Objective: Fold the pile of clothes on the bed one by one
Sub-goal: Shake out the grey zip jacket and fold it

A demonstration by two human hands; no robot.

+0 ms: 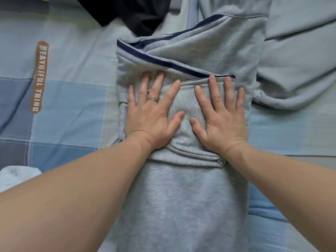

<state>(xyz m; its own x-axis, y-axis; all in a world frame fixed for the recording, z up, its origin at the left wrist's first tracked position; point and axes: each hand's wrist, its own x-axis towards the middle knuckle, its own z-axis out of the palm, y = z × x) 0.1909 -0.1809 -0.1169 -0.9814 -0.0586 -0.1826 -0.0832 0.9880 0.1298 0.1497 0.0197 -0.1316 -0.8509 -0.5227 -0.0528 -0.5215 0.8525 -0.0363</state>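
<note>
With fingers (157, 82) spread, the left hand (151, 115) and right hand (222, 118) pressed flat on the grey garment (181, 197) in the middle of the bed (72, 99), whose thick fold looked likely to spring open or skew if pressure came off unevenly.

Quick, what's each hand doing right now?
Left hand: open, pressing flat on the grey garment.
Right hand: open, pressing flat on it too.

I note both bare forearms (81, 188) over the near half of the grey garment (181, 197), left hand (151, 115) flat on its left side, fingers (156, 84) straight and spread, ring (152, 99) on one finger, right hand (221, 117) flat on its right side, fingers splayed, thumbs near, not touching
</note>
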